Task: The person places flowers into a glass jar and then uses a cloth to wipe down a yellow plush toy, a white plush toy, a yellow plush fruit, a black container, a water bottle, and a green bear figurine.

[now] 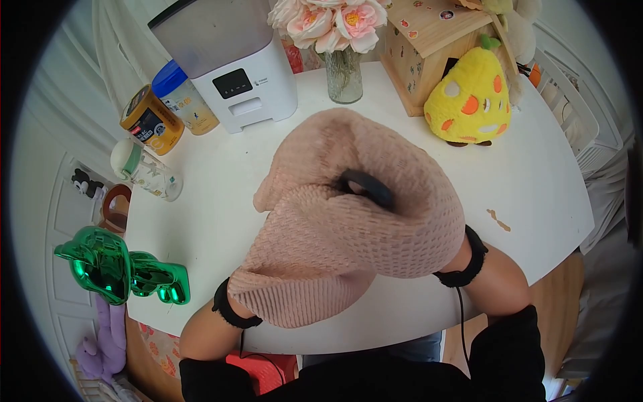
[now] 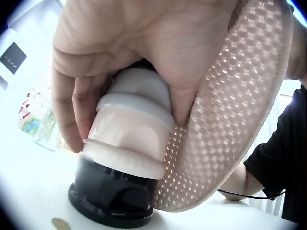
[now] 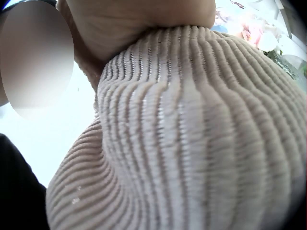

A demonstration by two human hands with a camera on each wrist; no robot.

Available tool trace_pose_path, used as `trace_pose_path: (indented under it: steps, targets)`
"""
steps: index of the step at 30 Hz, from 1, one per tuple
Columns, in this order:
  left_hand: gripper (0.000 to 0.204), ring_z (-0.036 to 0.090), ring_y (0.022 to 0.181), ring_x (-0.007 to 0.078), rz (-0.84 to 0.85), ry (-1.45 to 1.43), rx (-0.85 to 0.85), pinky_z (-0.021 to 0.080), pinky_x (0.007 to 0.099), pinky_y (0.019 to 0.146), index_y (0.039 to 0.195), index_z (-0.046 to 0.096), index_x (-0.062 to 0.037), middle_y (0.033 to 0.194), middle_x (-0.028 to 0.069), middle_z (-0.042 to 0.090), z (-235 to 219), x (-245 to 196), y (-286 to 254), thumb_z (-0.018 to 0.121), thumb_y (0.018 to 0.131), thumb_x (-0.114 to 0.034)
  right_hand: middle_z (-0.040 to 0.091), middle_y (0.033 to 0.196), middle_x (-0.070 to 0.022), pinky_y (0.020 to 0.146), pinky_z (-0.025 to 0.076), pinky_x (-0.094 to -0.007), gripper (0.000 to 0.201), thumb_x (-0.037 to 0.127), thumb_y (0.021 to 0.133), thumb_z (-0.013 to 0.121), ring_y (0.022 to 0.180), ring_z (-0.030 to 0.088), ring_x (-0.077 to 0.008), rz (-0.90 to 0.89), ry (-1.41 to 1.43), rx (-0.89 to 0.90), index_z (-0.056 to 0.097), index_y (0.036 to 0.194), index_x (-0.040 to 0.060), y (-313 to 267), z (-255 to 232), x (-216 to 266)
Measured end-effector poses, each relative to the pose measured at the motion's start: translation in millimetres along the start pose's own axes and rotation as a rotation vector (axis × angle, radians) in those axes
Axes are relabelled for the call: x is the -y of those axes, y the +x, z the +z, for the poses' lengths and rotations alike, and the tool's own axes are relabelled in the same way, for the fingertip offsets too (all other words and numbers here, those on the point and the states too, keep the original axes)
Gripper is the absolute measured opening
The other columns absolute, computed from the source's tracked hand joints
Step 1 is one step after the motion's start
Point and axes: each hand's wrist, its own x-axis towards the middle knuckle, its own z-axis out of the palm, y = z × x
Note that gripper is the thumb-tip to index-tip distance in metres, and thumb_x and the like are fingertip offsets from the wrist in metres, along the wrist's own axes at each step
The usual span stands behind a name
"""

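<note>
A large pink knit cloth [image 1: 348, 228], waffled on one side and ribbed on another, is bunched over the middle of the table and hides both hands in the head view. In its fold shows a curved black rim [image 1: 367, 187]. My left hand [image 2: 144, 38] holds a ringed stack [image 2: 129, 129] of grey-white, pale pink and black sections between thumb and fingers, with the flared black end downward and cloth along one side. My right hand [image 3: 139, 19] lies against the cloth, whose ribs gather under the palm; its fingertips are hidden.
Across the white table [image 1: 536, 194] stand a white dispenser [image 1: 261, 100], a flower vase [image 1: 344, 77], a wooden house [image 1: 415, 60] and a yellow plush [image 1: 469, 97]. At left are a gold can [image 1: 157, 120], a blue-lidded jar [image 1: 191, 104], a bottle [image 1: 151, 171] and a green bear figure [image 1: 127, 268].
</note>
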Motion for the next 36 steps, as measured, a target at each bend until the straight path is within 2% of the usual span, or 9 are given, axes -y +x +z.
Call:
trace_pose_path:
  steps: [5, 7, 8, 11, 13, 23, 25, 28, 36]
  targets:
    - [0.073, 0.069, 0.107, 0.0264, 0.088, 0.052, -0.025, 0.053, 0.0331, 0.092, 0.134, 0.044, 0.0038, 0.114, 0.0203, 0.069, 2, -2, 1, 0.083, 0.076, -0.017, 0.062, 0.108, -0.0136, 0.087, 0.052, -0.034, 0.056, 0.028, 0.074, 0.078, 0.098, 0.064, -0.0311, -0.041, -0.067, 0.044, 0.057, 0.12, 0.0054, 5, -7, 4]
    - [0.07, 0.068, 0.106, 0.0294, -0.184, 0.071, -0.056, 0.053, 0.0341, 0.093, 0.133, 0.047, 0.0042, 0.116, 0.0214, 0.068, 3, 10, 3, 0.082, 0.077, -0.018, 0.062, 0.108, -0.0134, 0.088, 0.052, -0.0342, 0.055, 0.028, 0.074, 0.078, 0.098, 0.064, -0.0309, -0.029, -0.045, 0.053, 0.057, 0.12, 0.0056, 7, -7, 5]
    - [0.07, 0.068, 0.106, 0.0294, -0.184, 0.073, -0.057, 0.053, 0.0341, 0.093, 0.133, 0.047, 0.0042, 0.116, 0.0214, 0.068, 2, 10, 3, 0.082, 0.077, -0.018, 0.062, 0.109, -0.0133, 0.088, 0.052, -0.0342, 0.055, 0.028, 0.075, 0.078, 0.098, 0.064, -0.0308, -0.024, -0.034, 0.058, 0.057, 0.121, 0.0056, 8, -7, 5]
    - [0.068, 0.068, 0.106, 0.0316, -0.156, 0.111, -0.041, 0.053, 0.0359, 0.091, 0.134, 0.048, 0.004, 0.115, 0.0224, 0.067, 2, 13, 1, 0.08, 0.079, -0.019, 0.062, 0.109, -0.013, 0.088, 0.052, -0.0344, 0.055, 0.028, 0.075, 0.078, 0.099, 0.064, -0.0306, 0.001, -0.005, 0.072, 0.057, 0.121, 0.0059, 10, -4, 5]
    - [0.065, 0.067, 0.106, 0.0345, 0.009, -0.084, -0.048, 0.053, 0.037, 0.09, 0.131, 0.05, 0.004, 0.113, 0.0251, 0.066, 4, 20, -4, 0.08, 0.079, -0.02, 0.062, 0.109, -0.0128, 0.089, 0.052, -0.0346, 0.055, 0.028, 0.076, 0.077, 0.099, 0.064, -0.0305, 0.017, 0.015, 0.079, 0.057, 0.121, 0.0061, 8, -7, 7]
    - [0.065, 0.068, 0.103, 0.0347, -0.023, 0.021, -0.119, 0.054, 0.0376, 0.089, 0.128, 0.053, 0.0042, 0.111, 0.0247, 0.068, 10, 26, 2, 0.084, 0.075, -0.019, 0.063, 0.111, -0.0117, 0.09, 0.051, -0.0352, 0.054, 0.029, 0.077, 0.077, 0.101, 0.064, -0.0297, 0.093, 0.114, 0.124, 0.058, 0.123, 0.0069, 12, -6, 5]
    - [0.067, 0.069, 0.099, 0.0376, 0.038, 0.374, -0.101, 0.055, 0.0384, 0.086, 0.124, 0.056, 0.0044, 0.108, 0.0243, 0.068, 11, 2, 6, 0.087, 0.07, -0.02, 0.063, 0.111, -0.0114, 0.09, 0.051, -0.0353, 0.054, 0.029, 0.078, 0.077, 0.102, 0.064, -0.0296, 0.107, 0.134, 0.133, 0.058, 0.123, 0.007, 13, -7, 7]
    - [0.068, 0.069, 0.097, 0.0396, 0.09, 0.457, -0.081, 0.056, 0.0388, 0.084, 0.124, 0.056, 0.0047, 0.106, 0.024, 0.069, 10, 6, 6, 0.087, 0.07, -0.021, 0.064, 0.112, -0.0111, 0.091, 0.051, -0.0355, 0.053, 0.029, 0.078, 0.076, 0.102, 0.064, -0.0294, 0.13, 0.164, 0.141, 0.058, 0.123, 0.0073, 12, -8, 7]
    - [0.069, 0.07, 0.098, 0.0368, 0.15, 0.148, -0.064, 0.056, 0.0377, 0.085, 0.123, 0.057, 0.0051, 0.107, 0.0224, 0.069, 4, 15, 5, 0.089, 0.067, -0.02, 0.064, 0.113, -0.0102, 0.092, 0.051, -0.0361, 0.052, 0.029, 0.08, 0.076, 0.104, 0.064, -0.0288, 0.194, 0.249, 0.169, 0.058, 0.125, 0.0079, 12, -11, 10]
